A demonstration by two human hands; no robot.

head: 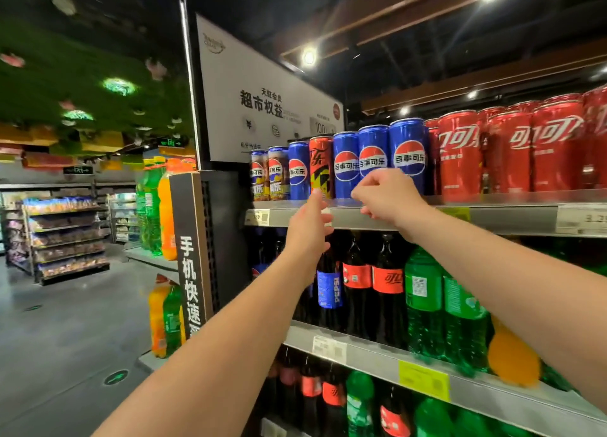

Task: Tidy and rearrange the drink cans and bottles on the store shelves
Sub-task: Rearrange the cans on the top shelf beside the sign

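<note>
Store shelf (509, 220), Pepsi cans (372, 156), Coca-Cola cans (555, 147)

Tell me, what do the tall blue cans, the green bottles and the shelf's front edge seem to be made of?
Blue cans: likely thin metal with a glossy printed coat, since bright streaks of light run down their sides. Green bottles: probably tinted see-through plastic, as light glows through the walls. Shelf edge: looks like grey metal with a dull sheen, though it could be a plastic strip.
</note>
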